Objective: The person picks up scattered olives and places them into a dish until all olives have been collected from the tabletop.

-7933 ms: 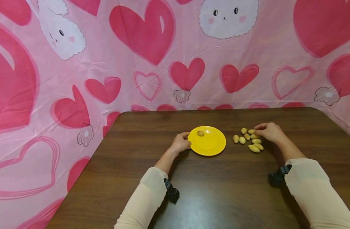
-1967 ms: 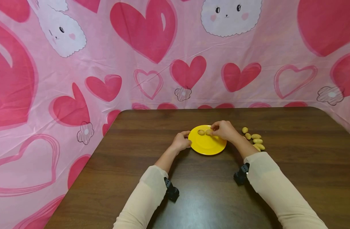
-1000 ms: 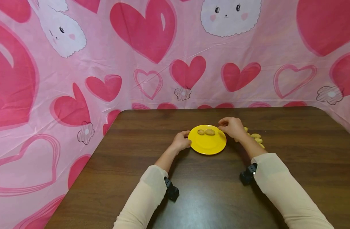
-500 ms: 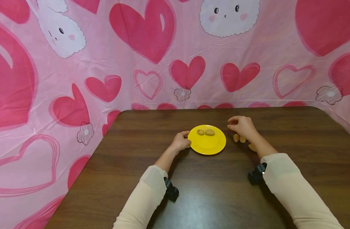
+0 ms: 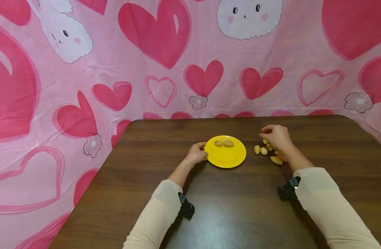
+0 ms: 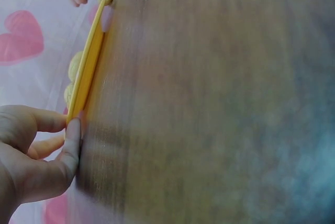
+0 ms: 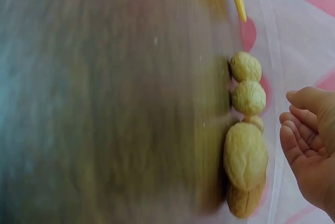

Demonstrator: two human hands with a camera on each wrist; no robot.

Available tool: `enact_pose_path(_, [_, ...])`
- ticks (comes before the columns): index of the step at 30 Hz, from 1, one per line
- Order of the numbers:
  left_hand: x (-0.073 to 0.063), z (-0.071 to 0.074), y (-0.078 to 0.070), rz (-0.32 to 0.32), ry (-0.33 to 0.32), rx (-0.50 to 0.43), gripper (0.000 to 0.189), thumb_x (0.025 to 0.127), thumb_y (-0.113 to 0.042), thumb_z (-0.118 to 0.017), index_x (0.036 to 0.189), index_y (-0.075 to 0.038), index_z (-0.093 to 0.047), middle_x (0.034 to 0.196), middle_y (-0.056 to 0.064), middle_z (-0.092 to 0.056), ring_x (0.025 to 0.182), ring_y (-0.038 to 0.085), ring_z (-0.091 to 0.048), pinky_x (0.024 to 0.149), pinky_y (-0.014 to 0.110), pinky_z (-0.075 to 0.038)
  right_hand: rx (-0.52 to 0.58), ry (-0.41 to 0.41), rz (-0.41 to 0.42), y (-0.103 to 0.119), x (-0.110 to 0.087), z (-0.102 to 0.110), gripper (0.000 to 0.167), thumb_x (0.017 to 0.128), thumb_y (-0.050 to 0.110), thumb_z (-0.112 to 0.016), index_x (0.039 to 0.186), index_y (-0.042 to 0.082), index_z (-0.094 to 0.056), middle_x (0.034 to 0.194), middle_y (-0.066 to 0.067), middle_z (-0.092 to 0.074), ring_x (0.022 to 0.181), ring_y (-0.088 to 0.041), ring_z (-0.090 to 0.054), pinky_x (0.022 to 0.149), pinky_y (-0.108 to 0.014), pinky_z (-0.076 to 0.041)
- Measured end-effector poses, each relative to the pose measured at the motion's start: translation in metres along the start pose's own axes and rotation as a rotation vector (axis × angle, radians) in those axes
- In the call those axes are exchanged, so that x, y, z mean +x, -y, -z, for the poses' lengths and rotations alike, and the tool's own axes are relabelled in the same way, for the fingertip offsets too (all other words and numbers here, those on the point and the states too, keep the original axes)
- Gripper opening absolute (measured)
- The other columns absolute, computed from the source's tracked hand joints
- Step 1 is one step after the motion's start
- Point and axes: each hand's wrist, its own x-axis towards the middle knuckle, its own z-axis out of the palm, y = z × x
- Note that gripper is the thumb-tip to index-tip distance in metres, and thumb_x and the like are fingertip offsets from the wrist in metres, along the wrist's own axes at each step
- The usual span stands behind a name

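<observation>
Plate (image 5: pixel 225 158): yellow, to left of loose potatoes (image 5: pixel 263 151).
Left hand (image 5: pixel 197 154): pinching plate rim, farther from loose potatoes.
Right hand (image 5: pixel 278 138): nearer, just above loose potatoes, fingers loosely bent, holding nothing.
Loose potatoes: front one (image 5: pixel 276 160) with long axis nearly sideways; others partly hidden, so count uncertain.

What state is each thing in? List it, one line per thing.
Yellow plate: right side up, rim gripped at its left side.
Two oval pieces on the plate: lying side by side, whole.
Loose oval pieces: grouped on the table, some partly hidden.
Left hand: pinching the plate's rim.
Right hand: empty, fingers loosely bent, above the loose pieces.
Heart-print cloth: hanging, creased.
</observation>
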Motion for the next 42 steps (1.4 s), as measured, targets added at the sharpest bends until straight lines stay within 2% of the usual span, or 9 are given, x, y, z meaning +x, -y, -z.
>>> enact_pose_path(13, [0.001,-0.001,0.001,-0.017,-0.004,-0.004,0.055,0.079,0.01,-0.056,0.132,0.002,-0.047,0.103,0.013,-0.055,0.086,0.021,-0.057,0.07,0.03,-0.054,-0.068,-0.004,-0.039,-0.015,-0.004,0.006,0.029,0.085,0.017,-0.063,0.099,-0.008,-0.064,0.092,-0.023,-0.065,0.089,-0.041,-0.054,0.088,-0.055,-0.036])
enact_pose_path(26, [-0.001,0.0,-0.001,0.005,0.004,-0.014,0.056,0.081,0.01,-0.056,0.135,0.002,-0.043,0.109,0.015,-0.054,0.09,0.023,-0.058,0.073,0.032,-0.054,-0.087,0.089,-0.121,-0.017,-0.005,0.007,0.034,0.083,0.024,-0.064,0.094,-0.008,-0.066,0.09,-0.023,-0.064,0.097,-0.048,-0.044,0.09,-0.056,-0.03])
enact_pose_path(34, [0.0,0.0,0.0,0.011,0.004,-0.026,0.056,0.081,0.01,-0.056,0.135,0.002,-0.043,0.11,0.016,-0.054,0.093,0.025,-0.058,0.075,0.032,-0.054,-0.093,0.086,-0.127,-0.017,-0.005,0.003,0.031,0.08,0.023,-0.066,0.092,-0.006,-0.067,0.086,-0.021,-0.064,0.088,-0.041,-0.05,0.079,-0.05,-0.04])
enact_pose_path(42, [0.001,0.0,0.0,0.008,-0.003,-0.018,0.056,0.08,0.01,-0.056,0.135,0.002,-0.044,0.108,0.015,-0.054,0.091,0.024,-0.057,0.074,0.032,-0.054,-0.09,0.092,-0.133,-0.019,-0.003,0.002,0.031,0.08,0.024,-0.067,0.093,-0.005,-0.067,0.088,-0.021,-0.065,0.087,-0.039,-0.05,0.077,-0.048,-0.041])
